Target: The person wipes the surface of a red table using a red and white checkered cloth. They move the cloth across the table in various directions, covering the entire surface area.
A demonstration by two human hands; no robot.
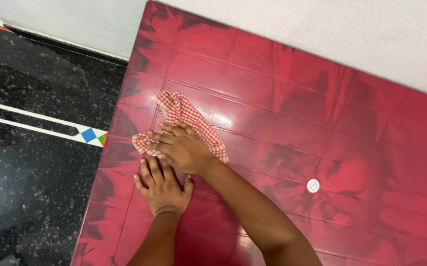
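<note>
Two hands near table (282,113) left edge: right hand (184,148) pressed flat atop checked cloth (186,116), pinning it for rubbing; left hand (163,187) spread on bare surface, bracing.

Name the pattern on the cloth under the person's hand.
Red-and-white check, on the cloth; head view.

A crumpled red-and-white checked cloth (186,120) lies flat on the table's near-left part, partly covered.
</note>
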